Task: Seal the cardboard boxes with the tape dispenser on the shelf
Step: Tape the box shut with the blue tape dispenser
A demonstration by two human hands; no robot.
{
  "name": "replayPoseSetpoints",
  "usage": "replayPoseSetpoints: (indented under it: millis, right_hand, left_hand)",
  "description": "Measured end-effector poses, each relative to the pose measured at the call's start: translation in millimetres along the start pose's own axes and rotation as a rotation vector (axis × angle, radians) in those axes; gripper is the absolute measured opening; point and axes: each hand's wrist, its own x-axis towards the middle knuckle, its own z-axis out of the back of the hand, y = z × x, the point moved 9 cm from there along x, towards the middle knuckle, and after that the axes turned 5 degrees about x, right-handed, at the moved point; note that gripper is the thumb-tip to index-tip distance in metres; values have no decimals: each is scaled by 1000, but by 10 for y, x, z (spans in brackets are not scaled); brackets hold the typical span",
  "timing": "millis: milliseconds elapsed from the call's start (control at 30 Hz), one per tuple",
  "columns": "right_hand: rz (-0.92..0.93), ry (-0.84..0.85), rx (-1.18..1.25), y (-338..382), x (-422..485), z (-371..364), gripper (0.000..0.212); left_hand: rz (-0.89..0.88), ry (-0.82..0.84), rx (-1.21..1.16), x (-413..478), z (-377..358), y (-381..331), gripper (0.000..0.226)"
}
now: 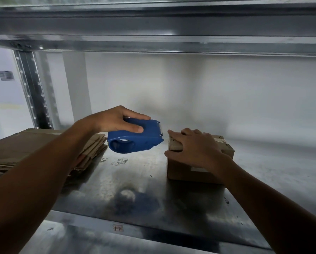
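Blue plastic forms the tape dispenser (135, 137), which hangs in the air above the metal shelf (135, 189), gripped from above by the left hand (115, 120). That hand's fingers (135, 114) curl over the top of the housing and the thumb presses into its near side. The dispenser's toothed cutting end points right and sits just beside the right hand (194, 147), with a small gap between them. The right hand lies on top of a small cardboard box (190, 171) standing on the shelf; its fingers (173, 134) bend over the box's top left edge while the thumb spreads down against the near left corner, clasping the box. A strip of pale tape shows on the box top behind the hand. To the left, a stack of flattened cardboard (34, 147) rests on the shelf under the left forearm. Small paper scraps (119, 161) lie between the stack and the box, and a small label (118, 228) is stuck on the shelf's front edge.
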Motion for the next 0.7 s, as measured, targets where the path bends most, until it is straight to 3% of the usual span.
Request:
replayPoseSetpoints:
  millis: [233, 700]
  right_hand:
    - [30, -5, 35, 11, -13, 4, 87]
    - [50, -27, -15, 44, -8, 10, 85]
  left_hand:
    - [-8, -37, -63, -81, -24, 94, 53]
    - [113, 97, 247, 283, -110, -162, 53]
